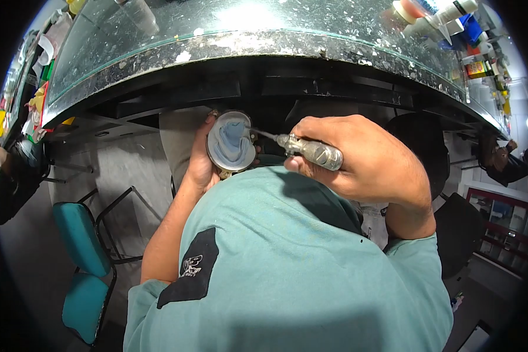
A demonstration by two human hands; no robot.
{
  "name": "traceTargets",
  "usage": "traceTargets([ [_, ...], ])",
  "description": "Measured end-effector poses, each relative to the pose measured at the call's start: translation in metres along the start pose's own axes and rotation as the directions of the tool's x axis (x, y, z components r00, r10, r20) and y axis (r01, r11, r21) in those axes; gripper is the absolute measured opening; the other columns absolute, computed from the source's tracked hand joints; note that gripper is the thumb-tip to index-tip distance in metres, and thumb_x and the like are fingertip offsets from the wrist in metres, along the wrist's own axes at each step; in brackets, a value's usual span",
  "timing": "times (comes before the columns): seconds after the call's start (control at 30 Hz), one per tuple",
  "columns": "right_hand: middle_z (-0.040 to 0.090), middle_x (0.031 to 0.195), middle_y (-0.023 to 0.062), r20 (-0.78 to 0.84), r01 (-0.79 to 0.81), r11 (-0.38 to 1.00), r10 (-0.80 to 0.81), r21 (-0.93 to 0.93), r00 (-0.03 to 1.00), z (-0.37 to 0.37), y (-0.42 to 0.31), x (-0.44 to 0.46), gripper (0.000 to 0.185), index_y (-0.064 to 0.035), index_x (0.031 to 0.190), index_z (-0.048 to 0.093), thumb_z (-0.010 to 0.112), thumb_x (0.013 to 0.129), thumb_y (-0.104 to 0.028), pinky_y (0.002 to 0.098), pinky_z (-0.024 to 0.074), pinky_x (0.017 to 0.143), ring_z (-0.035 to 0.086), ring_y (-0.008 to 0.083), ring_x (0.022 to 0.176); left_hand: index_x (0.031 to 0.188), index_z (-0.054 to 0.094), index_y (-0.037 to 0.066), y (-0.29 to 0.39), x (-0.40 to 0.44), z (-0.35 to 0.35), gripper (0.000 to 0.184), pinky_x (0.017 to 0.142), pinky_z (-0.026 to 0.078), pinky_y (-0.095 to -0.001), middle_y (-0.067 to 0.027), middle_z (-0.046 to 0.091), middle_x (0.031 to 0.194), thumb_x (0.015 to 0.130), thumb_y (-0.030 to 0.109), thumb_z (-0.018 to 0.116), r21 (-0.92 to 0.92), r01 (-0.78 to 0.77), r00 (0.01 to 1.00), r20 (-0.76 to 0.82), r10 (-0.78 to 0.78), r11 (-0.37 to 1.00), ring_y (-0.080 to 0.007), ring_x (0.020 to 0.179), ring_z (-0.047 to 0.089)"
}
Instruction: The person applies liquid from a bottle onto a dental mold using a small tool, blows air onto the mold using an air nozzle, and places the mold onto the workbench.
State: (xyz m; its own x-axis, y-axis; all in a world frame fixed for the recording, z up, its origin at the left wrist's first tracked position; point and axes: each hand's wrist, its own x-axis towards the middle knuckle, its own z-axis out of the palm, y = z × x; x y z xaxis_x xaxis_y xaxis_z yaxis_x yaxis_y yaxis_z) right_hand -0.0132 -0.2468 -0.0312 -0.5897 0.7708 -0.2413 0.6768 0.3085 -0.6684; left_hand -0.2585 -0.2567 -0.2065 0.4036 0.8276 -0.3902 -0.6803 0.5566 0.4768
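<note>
My left hand is closed around the side of a round dental flask, held tilted toward me in front of my belly. Inside its pale rim lies a blue-grey, arch-shaped mould. My right hand grips a thick-handled metal tool with a worn, stained handle. The tool's thin tip points left and reaches the right rim of the flask. Whether it touches the mould, I cannot tell. The fingers of my left hand behind the flask are partly hidden.
Ahead is a glass-topped dark workbench with white splatters. Bottles and jars stand at its back right. A teal chair is on the left, a dark chair on the right. Other people's arms show at both edges.
</note>
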Motion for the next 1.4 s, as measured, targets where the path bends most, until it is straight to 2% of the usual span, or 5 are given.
traceTargets([
  [0.1,0.070,0.083,0.0133,-0.076,0.054,0.998,-0.055,-0.013,0.996,0.004,-0.001,0.000,0.023,-0.0043,0.101,0.066,0.077,0.091,-0.021,0.0415,0.0535,0.063,0.071,0.0346,0.075,0.134,0.054,0.000,0.002,-0.003,0.003,0.073,0.076,0.068,-0.0473,-0.0205,0.068,0.112,0.100,0.064,0.044,0.047,-0.001,1.000,-0.021,0.002,0.999,-0.0335,0.093,0.076],
  [0.4,0.071,0.084,0.0126,0.037,-0.026,1.000,0.026,0.002,0.999,0.001,-0.003,0.005,0.023,-0.0049,0.102,0.067,0.078,0.090,-0.022,0.0405,0.0538,0.062,0.071,0.0338,0.073,0.134,0.054,-0.001,0.003,-0.003,0.004,0.071,0.076,0.068,-0.0474,-0.0235,0.067,0.118,0.102,0.062,0.044,0.044,-0.003,1.000,-0.027,0.004,0.999,-0.0340,0.095,0.076],
  [1.0,0.070,0.083,0.0116,-0.008,0.016,0.999,-0.016,0.032,1.000,0.006,0.003,0.004,0.021,-0.0052,0.102,0.067,0.077,0.090,-0.019,0.0402,0.0538,0.063,0.070,0.0347,0.074,0.133,0.056,-0.001,0.004,-0.004,0.011,0.073,0.077,0.067,-0.0461,-0.0233,0.068,0.116,0.101,0.063,0.042,0.114,-0.007,0.998,-0.065,0.015,0.993,-0.0339,0.095,0.075],
  [1.2,0.073,0.085,0.0090,-0.075,0.167,0.968,-0.155,0.189,0.985,-0.010,0.001,-0.005,0.027,-0.0017,0.108,0.068,0.077,0.090,-0.019,0.0342,0.0557,0.067,0.075,0.0243,0.077,0.135,0.055,-0.001,0.009,-0.012,0.014,0.083,0.076,0.066,-0.0512,-0.0260,0.067,0.118,0.097,0.072,0.041,-0.058,-0.015,1.000,-0.019,0.013,0.998,-0.0384,0.094,0.074],
  [1.4,0.071,0.089,0.0093,-0.053,0.068,0.916,-0.051,0.396,0.997,-0.042,-0.011,-0.019,0.042,0.0079,0.116,0.067,0.078,0.087,-0.021,0.0255,0.0535,0.068,0.070,0.0115,0.079,0.143,0.049,-0.001,0.032,-0.045,0.029,0.097,0.080,0.062,-0.0633,-0.0358,0.059,0.130,0.093,0.081,0.036,-0.105,-0.007,0.995,0.094,0.017,0.994,-0.0499,0.101,0.070],
])
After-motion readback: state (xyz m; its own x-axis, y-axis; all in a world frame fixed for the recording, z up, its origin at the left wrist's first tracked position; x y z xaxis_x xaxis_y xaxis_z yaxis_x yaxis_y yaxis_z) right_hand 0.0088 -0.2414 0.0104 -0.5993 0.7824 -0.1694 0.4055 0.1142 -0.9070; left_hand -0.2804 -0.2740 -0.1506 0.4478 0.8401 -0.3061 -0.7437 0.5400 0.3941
